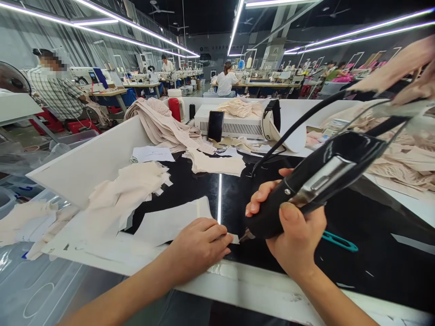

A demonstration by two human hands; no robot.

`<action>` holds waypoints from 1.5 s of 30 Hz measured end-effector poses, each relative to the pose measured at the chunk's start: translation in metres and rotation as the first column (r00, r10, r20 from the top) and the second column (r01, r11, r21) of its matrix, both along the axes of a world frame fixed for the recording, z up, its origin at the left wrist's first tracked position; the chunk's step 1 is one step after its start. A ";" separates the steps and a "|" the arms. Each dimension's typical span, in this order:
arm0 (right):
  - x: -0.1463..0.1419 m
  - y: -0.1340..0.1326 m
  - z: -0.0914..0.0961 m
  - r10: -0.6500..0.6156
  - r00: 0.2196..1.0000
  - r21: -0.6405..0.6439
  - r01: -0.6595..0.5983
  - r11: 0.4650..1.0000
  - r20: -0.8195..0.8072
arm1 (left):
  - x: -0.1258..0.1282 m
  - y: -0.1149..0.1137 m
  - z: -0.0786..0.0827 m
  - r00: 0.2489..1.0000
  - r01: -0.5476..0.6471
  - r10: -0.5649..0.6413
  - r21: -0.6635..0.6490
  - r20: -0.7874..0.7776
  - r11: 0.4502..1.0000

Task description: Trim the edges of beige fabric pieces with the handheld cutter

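Observation:
My right hand (pixel 292 231) is wrapped round the grip of a black hand-held tool (pixel 326 176) with a metal plate on its side and black cables running up from it. Its tip points down at the edge of a pale fabric piece (pixel 173 222) on the black glossy worktop (pixel 374 235). My left hand (pixel 200 246) lies on that fabric right beside the tool tip, fingers curled and pressed down on it.
Stacks of beige fabric pieces (pixel 125 190) lie to the left, more (pixel 217 163) further back. A phone (pixel 215 126) leans on a white box (pixel 234 123). A teal tool (pixel 340 242) lies on the right. People sit at sewing tables behind.

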State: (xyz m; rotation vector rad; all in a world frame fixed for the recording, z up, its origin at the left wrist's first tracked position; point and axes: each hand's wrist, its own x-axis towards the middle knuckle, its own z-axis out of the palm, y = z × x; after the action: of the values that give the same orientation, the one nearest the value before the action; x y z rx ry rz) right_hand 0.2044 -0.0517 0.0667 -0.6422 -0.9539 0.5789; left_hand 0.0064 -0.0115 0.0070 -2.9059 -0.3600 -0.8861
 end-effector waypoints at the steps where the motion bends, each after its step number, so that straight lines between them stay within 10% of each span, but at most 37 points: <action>1: -0.001 -0.001 -0.001 0.006 1.000 0.001 -0.006 1.000 0.005 | 0.000 0.000 0.000 1.000 0.000 0.000 0.002 0.000 1.000; 45: 0.002 -0.003 -0.001 -0.067 0.997 -0.038 0.068 0.997 0.042 | -0.022 0.015 0.008 0.998 0.006 0.010 -0.277 0.056 0.961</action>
State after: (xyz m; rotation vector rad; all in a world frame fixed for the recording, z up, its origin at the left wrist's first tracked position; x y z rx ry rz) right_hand 0.2062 -0.0550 0.0660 -0.7214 -0.9576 0.5272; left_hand -0.0151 0.0035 0.0154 -3.1358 -0.5318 -0.9944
